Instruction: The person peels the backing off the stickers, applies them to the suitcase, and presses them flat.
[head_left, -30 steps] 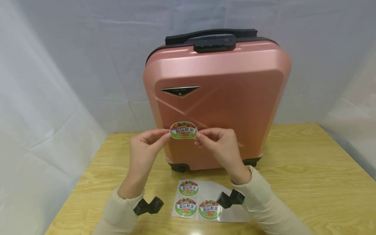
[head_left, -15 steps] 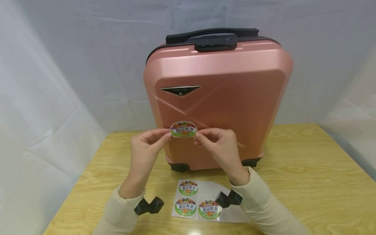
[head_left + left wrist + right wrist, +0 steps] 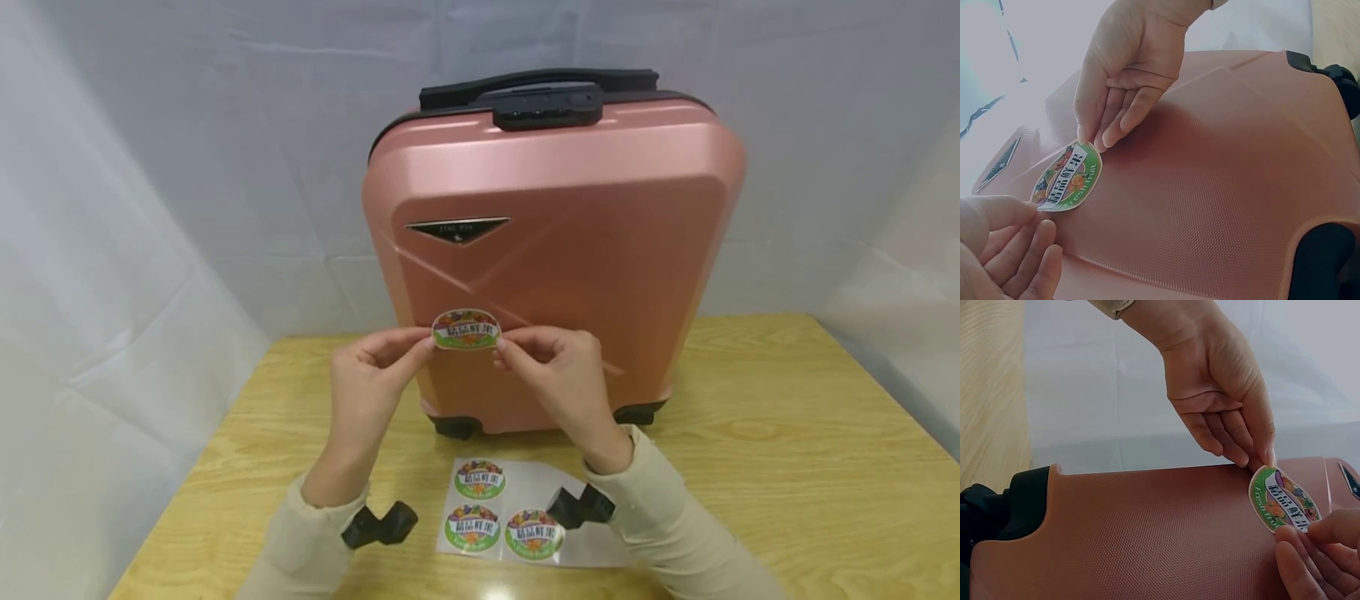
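An oval fruit sticker, green below with coloured fruit above, is held up by its two side edges in front of a pink suitcase. My left hand pinches its left edge between thumb and forefinger. On the opposite edge, my right hand does the same. In the left wrist view the sticker overlaps the suitcase's ribbed front, and its printed face shows. The right wrist view has the sticker stretched between both hands' fingertips, below the suitcase's triangular badge.
A backing sheet with several matching stickers lies on the wooden table before the suitcase. The suitcase stands upright, its black handle on top. White cloth hangs behind and at the sides.
Both hands keep their pinch on the sticker, which has risen very slightly and tilted a little. The suitcase and the sheet stay where they were.
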`<action>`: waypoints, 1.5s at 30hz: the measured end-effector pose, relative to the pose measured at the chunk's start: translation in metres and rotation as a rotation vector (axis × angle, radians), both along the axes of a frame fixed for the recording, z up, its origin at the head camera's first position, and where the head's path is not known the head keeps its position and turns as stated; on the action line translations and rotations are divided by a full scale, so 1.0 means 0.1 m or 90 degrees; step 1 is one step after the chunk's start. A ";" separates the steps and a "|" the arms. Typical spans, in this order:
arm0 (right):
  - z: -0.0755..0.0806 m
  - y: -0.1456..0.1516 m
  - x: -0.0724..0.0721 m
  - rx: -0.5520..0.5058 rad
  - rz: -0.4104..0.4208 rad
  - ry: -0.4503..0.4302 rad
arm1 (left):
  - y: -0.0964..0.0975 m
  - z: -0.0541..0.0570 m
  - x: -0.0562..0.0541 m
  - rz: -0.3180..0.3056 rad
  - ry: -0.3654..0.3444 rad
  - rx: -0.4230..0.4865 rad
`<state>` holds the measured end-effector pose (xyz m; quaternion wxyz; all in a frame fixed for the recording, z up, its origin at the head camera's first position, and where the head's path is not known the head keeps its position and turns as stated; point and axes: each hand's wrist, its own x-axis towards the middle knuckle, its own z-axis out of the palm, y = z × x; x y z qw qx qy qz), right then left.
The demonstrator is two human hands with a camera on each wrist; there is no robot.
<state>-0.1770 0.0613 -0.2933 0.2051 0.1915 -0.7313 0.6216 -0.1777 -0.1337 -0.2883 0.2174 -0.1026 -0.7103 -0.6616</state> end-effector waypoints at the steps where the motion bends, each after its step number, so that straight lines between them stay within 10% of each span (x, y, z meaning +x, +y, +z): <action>1: 0.00 0.00 0.00 0.000 -0.001 -0.001 | 0.00 0.00 0.00 0.003 0.004 -0.004; 45: 0.04 0.02 -0.01 0.059 -0.038 0.036 | -0.05 0.01 0.02 0.029 -0.015 -0.032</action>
